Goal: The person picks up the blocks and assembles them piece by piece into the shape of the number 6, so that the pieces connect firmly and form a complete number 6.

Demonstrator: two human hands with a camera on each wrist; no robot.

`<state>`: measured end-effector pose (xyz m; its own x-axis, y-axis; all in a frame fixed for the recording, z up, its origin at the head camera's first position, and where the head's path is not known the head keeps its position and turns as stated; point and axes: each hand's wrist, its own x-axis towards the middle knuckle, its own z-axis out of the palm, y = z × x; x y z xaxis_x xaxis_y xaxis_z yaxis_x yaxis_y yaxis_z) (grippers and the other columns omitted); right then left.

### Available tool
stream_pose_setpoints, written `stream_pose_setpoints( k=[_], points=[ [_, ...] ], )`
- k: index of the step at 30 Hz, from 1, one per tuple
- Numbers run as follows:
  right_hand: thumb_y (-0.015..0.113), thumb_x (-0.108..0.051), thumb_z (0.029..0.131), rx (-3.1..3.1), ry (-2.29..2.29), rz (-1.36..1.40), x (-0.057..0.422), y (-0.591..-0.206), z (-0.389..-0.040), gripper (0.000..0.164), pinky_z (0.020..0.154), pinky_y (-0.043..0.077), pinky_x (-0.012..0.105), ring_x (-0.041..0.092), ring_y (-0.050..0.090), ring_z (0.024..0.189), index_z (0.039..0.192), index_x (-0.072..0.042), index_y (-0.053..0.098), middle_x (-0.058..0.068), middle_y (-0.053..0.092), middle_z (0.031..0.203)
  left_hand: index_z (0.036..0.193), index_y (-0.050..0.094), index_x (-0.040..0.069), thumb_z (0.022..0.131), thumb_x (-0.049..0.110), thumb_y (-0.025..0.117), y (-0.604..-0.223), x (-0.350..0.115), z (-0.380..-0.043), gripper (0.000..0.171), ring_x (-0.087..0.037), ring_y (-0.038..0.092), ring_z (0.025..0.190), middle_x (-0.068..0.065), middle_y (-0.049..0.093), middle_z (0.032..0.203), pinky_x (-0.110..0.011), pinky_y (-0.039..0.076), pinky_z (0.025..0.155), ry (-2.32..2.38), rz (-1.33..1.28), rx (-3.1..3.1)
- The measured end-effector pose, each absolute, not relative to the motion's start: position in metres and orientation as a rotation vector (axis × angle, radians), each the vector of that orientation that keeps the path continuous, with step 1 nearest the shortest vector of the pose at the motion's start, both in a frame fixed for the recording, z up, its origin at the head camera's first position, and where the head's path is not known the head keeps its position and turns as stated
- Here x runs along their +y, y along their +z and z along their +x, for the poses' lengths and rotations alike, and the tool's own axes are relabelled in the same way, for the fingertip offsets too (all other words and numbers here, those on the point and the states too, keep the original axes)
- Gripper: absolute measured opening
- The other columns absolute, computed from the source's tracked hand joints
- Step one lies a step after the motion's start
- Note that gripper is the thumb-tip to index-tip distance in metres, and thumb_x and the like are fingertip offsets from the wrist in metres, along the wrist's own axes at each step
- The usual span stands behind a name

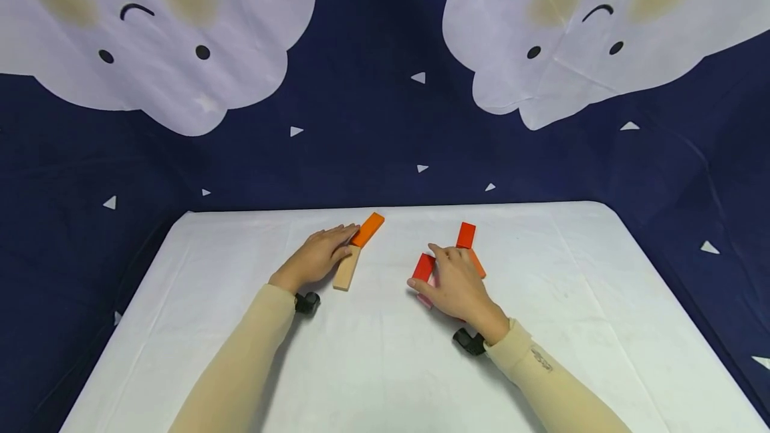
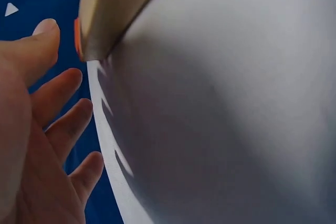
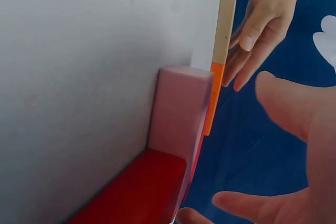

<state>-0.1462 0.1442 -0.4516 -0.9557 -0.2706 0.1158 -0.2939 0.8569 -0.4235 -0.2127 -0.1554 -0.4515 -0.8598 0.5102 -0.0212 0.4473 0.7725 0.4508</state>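
From here the left hand (image 1: pixel 317 254) and right hand (image 1: pixel 460 284) look wide, gripping nothing, with the tan block (image 1: pixel 345 271) at the left's four o'clock and nearer red block (image 1: pixel 423 266) at the right's ten, so I'd nudge gently, sparing the orange block (image 1: pixel 369 228).

The table (image 1: pixel 373 366) is brightly lit in the head view; soft shadows are cast in dimmer wrist views.

We note the head view facing forward and down from above, across the bench (image 1: pixel 373 366). Wrist views sit low and close, left facing the tan block (image 2: pixel 118 14), right the pink block (image 3: pixel 178 106); all share that tan block.
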Motion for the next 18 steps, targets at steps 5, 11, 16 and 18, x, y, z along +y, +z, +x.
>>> stream_pose_setpoints(
  k=[5,11,16,18],
  points=[
    [0.078,-0.051,0.084,-3.012,0.562,0.465,0.142,-0.454,-0.150,0.082,0.098,0.043,0.049,0.041,0.050,0.112,0.137,0.007,0.055,0.027,0.061,0.121,0.156,0.036,0.008,0.108,0.028,0.049,-0.454,-0.157,-0.221,0.054,-0.031,0.032,0.148,-0.011,0.037,0.159,-0.052,0.021,0.122,0.604,0.800,2.799],
    [0.078,-0.052,0.083,-3.022,0.481,0.456,0.138,-0.456,-0.154,0.078,0.093,0.043,0.047,0.039,0.052,0.105,0.132,0.006,0.059,0.025,0.063,0.112,0.156,0.037,0.009,0.108,0.028,0.048,-0.459,-0.158,-0.226,0.053,-0.031,0.033,0.147,-0.010,0.038,0.158,-0.053,0.022,0.121,0.586,0.828,2.786],
    [0.078,-0.052,0.083,-3.040,0.447,0.429,0.134,-0.456,-0.156,0.075,0.087,0.044,0.046,0.036,0.051,0.099,0.128,0.006,0.061,0.023,0.063,0.108,0.155,0.040,0.010,0.108,0.028,0.048,-0.456,-0.159,-0.226,0.051,-0.031,0.034,0.147,-0.010,0.040,0.158,-0.053,0.023,0.121,0.570,0.834,2.780],
    [0.078,-0.050,0.084,-3.048,0.449,0.411,0.134,-0.457,-0.157,0.072,0.086,0.044,0.046,0.036,0.051,0.098,0.127,0.005,0.062,0.023,0.062,0.108,0.154,0.042,0.011,0.108,0.028,0.048,-0.456,-0.159,-0.226,0.050,-0.030,0.034,0.147,-0.009,0.040,0.158,-0.053,0.024,0.121,0.566,0.837,2.779]
  ],
)
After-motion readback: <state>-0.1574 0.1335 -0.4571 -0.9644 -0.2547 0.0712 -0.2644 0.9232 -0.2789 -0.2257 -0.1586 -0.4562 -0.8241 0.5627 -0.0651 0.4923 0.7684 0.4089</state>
